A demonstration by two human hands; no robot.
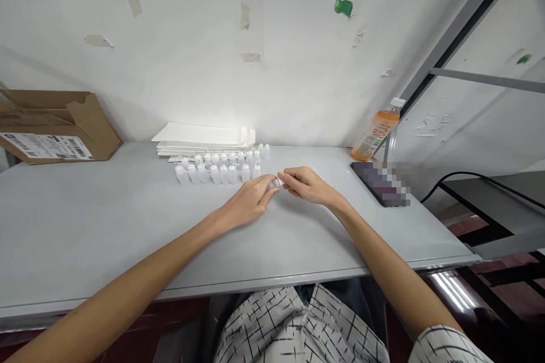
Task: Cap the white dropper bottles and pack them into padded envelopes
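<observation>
My left hand (251,199) is closed around a small translucent plastic bottle (273,184) just above the table. From the right, my right hand (307,184) pinches the white tip end of that bottle between thumb and fingers. The fingers partly cover it, so I cannot tell whether its cap is on. Beyond my left hand, several small white capped squeeze bottles (215,174) stand upright in rows.
Behind the bottles lies a stack of flat white sheets or boxes (204,135). An opened cardboard box (55,130) stands at the far left of the grey table (106,221). On the right are an orange drink bottle (374,135) and a dark phone-like device (374,181).
</observation>
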